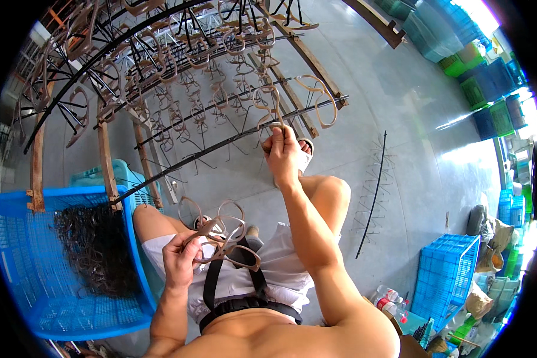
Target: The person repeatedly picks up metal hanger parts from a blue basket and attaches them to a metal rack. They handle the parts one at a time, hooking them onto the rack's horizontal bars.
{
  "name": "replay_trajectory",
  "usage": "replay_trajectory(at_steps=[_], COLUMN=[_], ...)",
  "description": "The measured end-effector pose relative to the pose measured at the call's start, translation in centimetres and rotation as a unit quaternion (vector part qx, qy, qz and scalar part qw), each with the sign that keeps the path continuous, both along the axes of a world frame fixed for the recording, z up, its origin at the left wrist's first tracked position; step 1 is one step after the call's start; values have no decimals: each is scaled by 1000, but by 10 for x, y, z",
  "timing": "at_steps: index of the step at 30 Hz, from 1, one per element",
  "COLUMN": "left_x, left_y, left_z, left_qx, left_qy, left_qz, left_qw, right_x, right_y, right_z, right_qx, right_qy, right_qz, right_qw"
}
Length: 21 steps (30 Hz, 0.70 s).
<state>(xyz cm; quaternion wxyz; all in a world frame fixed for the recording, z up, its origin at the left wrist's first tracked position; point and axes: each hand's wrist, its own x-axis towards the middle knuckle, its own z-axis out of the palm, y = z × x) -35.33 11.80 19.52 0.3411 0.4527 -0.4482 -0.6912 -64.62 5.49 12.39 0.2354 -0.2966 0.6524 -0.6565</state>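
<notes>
1. Head view, step in hand: the person appears to be hanging eyeglass frames one by one on the nearest black rod (188, 160), which lies across a rack with wooden bars (104, 149).
2. Head view, right hand: the right hand (283, 152) is at the right-hand part of that rod, thumb and fingers pinched together on a pale brown frame (278, 107). Whether the frame is seated on a prong, or the fingertips also press the rod, cannot be told.
3. Head view, left hand: the left hand (182, 259) is on the person's side of the rod, over the lap, its fingers closed around several brown frames (206, 231) that fan outward.
4. Head view, next move: judging by the bare wire prongs left of the right hand along the rod, it probably calls for settling the pinched frame, then taking one from the left hand without tangling the rest.
5. Head view, surroundings: beyond the rod hang rows of similar frames (200, 51); a blue basket (18, 238) with a dark tangled pile (95, 250) sits by the rod's left end; a loose pronged rod (373, 200) lies right of the rod on the floor.
6. Head view, writing: no brand or lettering is legible; the labels on bottles (388, 304), well off to the rod's lower right, are too small to read.
</notes>
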Motion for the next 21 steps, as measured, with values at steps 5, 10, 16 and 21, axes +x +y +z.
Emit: replay_trajectory(at_steps=[5, 10, 16, 21], left_x=[0, 2, -2, -2], left_y=[1, 0, 1, 0], left_z=[3, -2, 0, -8], left_qx=[3, -2, -5, 3], left_qy=[-3, -6, -20, -12], left_qz=[-9, 0, 6, -6], left_qw=[1000, 1000, 1000, 1000], right_x=[-9, -23, -30, -15], right_y=[3, 16, 20, 13], right_z=[15, 28, 32, 24], right_qx=[-10, -20, 24, 11], right_qy=[2, -108, 10, 2], right_qz=[-26, 26, -9, -13], right_qw=[1000, 994, 1000, 1000])
